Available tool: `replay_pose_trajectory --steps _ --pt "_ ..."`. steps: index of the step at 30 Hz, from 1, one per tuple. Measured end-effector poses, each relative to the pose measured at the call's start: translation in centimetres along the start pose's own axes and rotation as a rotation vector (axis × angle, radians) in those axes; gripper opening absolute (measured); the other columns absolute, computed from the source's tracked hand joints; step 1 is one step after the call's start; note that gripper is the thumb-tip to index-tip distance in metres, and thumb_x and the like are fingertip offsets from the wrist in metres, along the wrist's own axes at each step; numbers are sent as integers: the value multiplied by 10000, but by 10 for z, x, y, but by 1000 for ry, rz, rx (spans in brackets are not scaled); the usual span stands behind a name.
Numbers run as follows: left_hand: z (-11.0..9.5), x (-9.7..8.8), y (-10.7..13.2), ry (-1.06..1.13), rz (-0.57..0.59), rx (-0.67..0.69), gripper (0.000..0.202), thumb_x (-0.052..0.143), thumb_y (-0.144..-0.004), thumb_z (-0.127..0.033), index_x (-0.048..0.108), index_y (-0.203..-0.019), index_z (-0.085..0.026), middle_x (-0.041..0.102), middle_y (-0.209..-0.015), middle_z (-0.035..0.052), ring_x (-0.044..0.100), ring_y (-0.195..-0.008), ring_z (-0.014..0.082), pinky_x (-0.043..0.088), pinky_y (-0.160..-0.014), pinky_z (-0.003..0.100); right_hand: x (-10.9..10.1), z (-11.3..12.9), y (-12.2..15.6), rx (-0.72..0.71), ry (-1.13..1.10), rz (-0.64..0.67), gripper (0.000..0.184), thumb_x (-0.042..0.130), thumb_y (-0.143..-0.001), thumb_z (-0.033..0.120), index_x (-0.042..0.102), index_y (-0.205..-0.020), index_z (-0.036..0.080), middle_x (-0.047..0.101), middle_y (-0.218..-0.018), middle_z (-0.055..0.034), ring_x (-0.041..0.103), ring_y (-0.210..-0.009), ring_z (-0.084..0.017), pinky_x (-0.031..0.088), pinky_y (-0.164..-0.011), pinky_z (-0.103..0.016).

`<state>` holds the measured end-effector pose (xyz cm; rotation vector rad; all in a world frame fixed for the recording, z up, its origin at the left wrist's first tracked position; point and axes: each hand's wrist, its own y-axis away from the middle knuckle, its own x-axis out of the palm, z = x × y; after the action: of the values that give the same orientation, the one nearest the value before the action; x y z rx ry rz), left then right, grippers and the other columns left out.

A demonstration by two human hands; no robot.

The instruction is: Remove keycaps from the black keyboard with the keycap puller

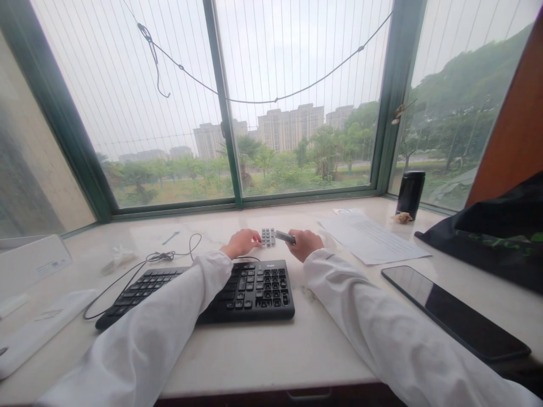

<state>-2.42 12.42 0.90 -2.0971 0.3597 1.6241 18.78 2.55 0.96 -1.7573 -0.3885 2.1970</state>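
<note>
A small grid of grey keycaps point(268, 237) lies on the white tabletop behind a black keyboard point(254, 314). At the grid's left edge rests my left hand point(242, 243), its fingers bent and slightly apart, with nothing visible in them. My right hand point(306, 244) is closed around a slim tool point(285, 237) with a dark body and a paler tip; its exact kind is unclear. That tip points left, at the right side of the keycaps. On the keyboard's number pad point(275, 287), the key positions look like bare square sockets. My left sleeve covers the keyboard's middle.
Right of my arm lie a black phone point(453, 311) and printed paper point(373, 237). A black can point(410, 195) and a dark bag point(492, 232) stand beyond. On the left are a coiled cable point(161, 256), a white box point(34, 260) and a blue stick point(170, 237). Windows point(297, 195) border the back.
</note>
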Motion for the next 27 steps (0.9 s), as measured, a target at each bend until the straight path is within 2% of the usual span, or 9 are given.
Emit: replay_pose_trajectory --steps 17,21,27 --pt "5 4 -1 -2 -20 5 216 662 -777 -380 709 -954 -266 703 -986 -5 629 -902 175 479 -821 268 2 -1 -1 -6 -4 25 288 455 -896 407 700 -896 256 692 -817 -66 626 -722 -200 329 -581 -277" --pt "2 -4 2 13 -57 16 227 644 -794 -400 700 -959 -255 701 -996 3 628 -909 178 476 -828 274 3 -1 -1 -3 -2 18 282 454 -896 400 700 -897 262 694 -825 -64 624 -725 -200 332 -587 -278" --pt "-6 -28 21 26 -89 46 210 614 -819 -427 704 -927 -271 713 -962 -14 629 -907 179 464 -823 283 5 -2 -4 4 -18 5 238 486 -863 380 696 -844 271 701 -820 -48 619 -728 -197 299 -568 -272"
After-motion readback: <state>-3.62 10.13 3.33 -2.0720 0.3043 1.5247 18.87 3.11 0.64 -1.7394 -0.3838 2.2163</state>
